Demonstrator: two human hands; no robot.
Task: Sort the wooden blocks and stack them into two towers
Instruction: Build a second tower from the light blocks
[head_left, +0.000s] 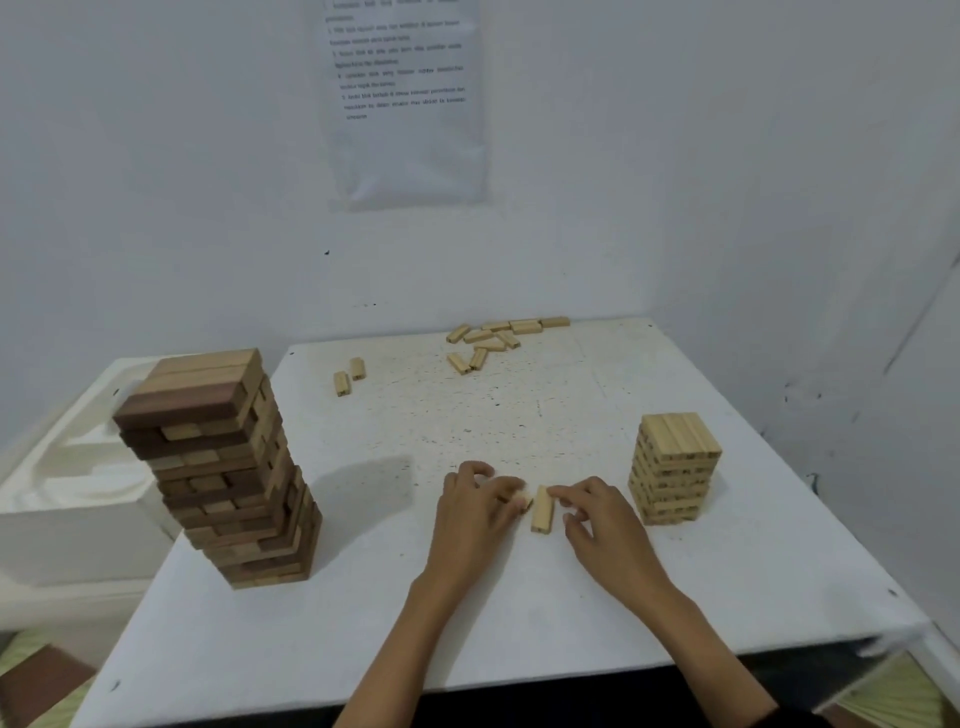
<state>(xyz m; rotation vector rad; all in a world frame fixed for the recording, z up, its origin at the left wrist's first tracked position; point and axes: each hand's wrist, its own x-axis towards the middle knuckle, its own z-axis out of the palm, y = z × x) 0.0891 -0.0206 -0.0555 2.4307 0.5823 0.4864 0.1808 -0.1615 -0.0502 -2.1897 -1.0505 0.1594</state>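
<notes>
A tall tower of large dark and light brown blocks (223, 467) stands at the table's left. A shorter tower of small pale blocks (674, 467) stands at the right. Between them, near the table's middle front, my left hand (478, 506) curls over a small pale block (523, 501), mostly hidden under its fingers. My right hand (597, 512) touches a second pale block (542, 509) lying flat, fingertips at its far end. Several loose pale blocks (493, 338) lie scattered at the far edge, and two more pale blocks (349, 376) lie left of them.
The white table (363, 597) has a speckled top and meets the wall at the back and right. A white foam box (67, 493) sits left of the brown tower. A printed sheet (405, 98) hangs on the wall.
</notes>
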